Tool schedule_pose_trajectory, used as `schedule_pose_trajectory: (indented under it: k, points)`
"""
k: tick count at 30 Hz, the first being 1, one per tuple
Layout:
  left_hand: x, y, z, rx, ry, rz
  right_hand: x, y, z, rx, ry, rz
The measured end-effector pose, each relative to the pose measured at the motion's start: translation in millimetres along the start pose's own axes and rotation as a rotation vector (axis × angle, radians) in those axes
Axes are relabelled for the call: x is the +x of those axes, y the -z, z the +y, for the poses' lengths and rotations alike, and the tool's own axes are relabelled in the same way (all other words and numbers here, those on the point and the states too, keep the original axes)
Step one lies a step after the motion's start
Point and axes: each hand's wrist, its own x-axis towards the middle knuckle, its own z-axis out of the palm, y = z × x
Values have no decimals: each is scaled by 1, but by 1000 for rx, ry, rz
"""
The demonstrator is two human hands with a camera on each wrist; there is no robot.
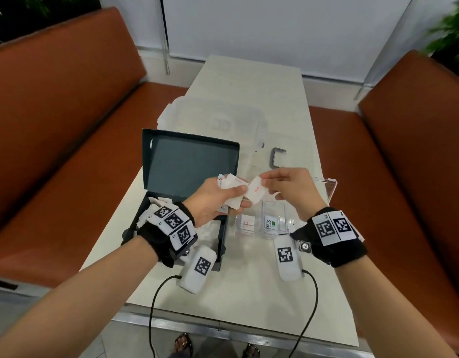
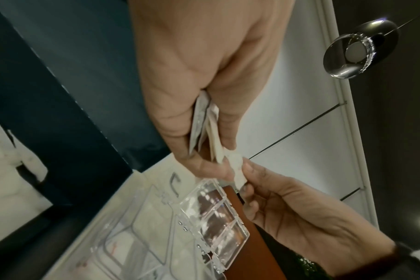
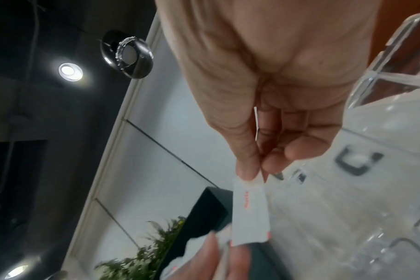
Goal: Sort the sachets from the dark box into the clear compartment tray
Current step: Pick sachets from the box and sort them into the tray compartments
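While the left hand (image 1: 213, 200) holds a fanned bunch of white sachets (image 1: 229, 186) in a closed grip above the dark box (image 1: 171, 177), the right hand (image 1: 290, 192) pinches one white sachet with red print (image 1: 255, 193) at its 3 o'clock end, the other end touching the bunch. Seen from the head, the box stands open on the table (image 1: 249, 293) with more sachets inside at 7 o'clock, and the clear compartment tray (image 1: 272, 220) lies just beside it at 3 o'clock, two sachets in its near cells. From the left wrist, thumb and fingers clamp the folded sachets (image 2: 204, 128), and the right hand's fingertips (image 2: 249, 168) meet them at 5 o'clock, above the tray (image 2: 204, 217). From the right wrist, thumb and forefinger nip the single sachet (image 3: 249, 212), which hangs toward 6 o'clock.
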Motion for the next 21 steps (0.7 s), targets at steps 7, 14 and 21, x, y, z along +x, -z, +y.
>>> schedule_pose_trajectory:
  k: [7,14,21]
  points:
    - [-1,21,0,-8,12,157,31,-19,34,-434,-25,13]
    - [-6,26,-5,21,11,163,31,-56,56,-800,-78,-92]
    - [-9,31,-7,24,17,164,30,-64,68,-1097,28,-92]
